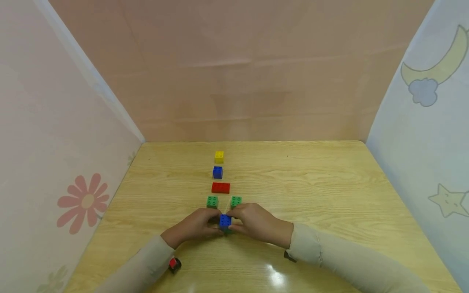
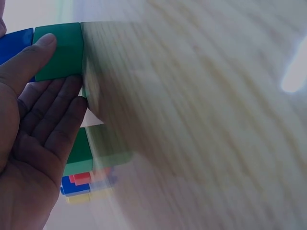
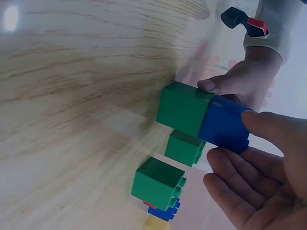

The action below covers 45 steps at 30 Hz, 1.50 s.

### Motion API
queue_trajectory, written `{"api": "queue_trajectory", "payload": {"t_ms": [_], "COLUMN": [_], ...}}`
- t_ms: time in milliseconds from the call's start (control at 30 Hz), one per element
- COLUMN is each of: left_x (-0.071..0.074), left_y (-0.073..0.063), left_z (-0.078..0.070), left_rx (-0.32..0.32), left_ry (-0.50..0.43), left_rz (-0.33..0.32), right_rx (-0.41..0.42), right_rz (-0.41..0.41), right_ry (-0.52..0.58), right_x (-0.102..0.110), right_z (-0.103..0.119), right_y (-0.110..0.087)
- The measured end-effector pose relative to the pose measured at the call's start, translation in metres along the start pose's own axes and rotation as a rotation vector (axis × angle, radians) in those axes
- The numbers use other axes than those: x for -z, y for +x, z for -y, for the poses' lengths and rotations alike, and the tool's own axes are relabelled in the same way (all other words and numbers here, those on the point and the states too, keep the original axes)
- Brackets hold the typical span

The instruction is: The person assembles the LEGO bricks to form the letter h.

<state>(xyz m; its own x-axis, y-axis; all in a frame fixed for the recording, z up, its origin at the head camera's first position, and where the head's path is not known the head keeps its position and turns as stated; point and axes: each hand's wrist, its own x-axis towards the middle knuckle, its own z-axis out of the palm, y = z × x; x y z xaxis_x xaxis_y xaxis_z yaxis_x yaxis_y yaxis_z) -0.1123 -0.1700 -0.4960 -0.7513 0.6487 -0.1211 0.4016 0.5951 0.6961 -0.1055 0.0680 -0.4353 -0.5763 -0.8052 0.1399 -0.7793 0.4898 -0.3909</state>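
Observation:
Near the front middle of the table, a blue toy brick (image 1: 225, 222) sits on top of a green brick (image 3: 184, 110). In the right wrist view the two are flush, with no gap showing between them. My right hand (image 1: 261, 224) pinches the blue brick between thumb and fingers. From the other side, my left hand (image 1: 199, 224) holds the green brick low, its thumb on one face and its fingers at another, as the left wrist view shows. The green brick is mostly hidden in the head view.
Just beyond the hands stand two green bricks, one left (image 1: 212, 202) and one right (image 1: 236, 201). Farther back, a red brick (image 1: 220, 187), a blue brick (image 1: 218, 172) and a yellow brick (image 1: 219, 157) form a line. Walls border the wooden table (image 1: 311, 179) on three sides.

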Motion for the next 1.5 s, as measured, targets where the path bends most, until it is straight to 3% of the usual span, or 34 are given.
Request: {"api": "queue_trajectory", "payload": {"t_ms": [300, 833, 1200, 1500], "left_x": [0.002, 0.003, -0.007, -0.006], "left_y": [0.0, 0.001, -0.008, -0.004], "left_z": [-0.001, 0.004, 0.006, 0.004], "left_rx": [-0.006, -0.034, -0.005, -0.014], "left_ry": [0.007, 0.019, -0.031, -0.012], "left_rz": [0.01, -0.008, -0.011, -0.028], "right_rx": [-0.009, -0.018, -0.006, -0.056], "right_rz": [0.024, 0.045, 0.071, 0.007], "right_ry": [0.042, -0.01, 0.096, 0.084], "right_x": [0.003, 0.004, -0.005, -0.009], "right_z": [0.0, 0.0, -0.004, -0.008], "right_y": [0.003, 0.006, 0.004, -0.005]}}
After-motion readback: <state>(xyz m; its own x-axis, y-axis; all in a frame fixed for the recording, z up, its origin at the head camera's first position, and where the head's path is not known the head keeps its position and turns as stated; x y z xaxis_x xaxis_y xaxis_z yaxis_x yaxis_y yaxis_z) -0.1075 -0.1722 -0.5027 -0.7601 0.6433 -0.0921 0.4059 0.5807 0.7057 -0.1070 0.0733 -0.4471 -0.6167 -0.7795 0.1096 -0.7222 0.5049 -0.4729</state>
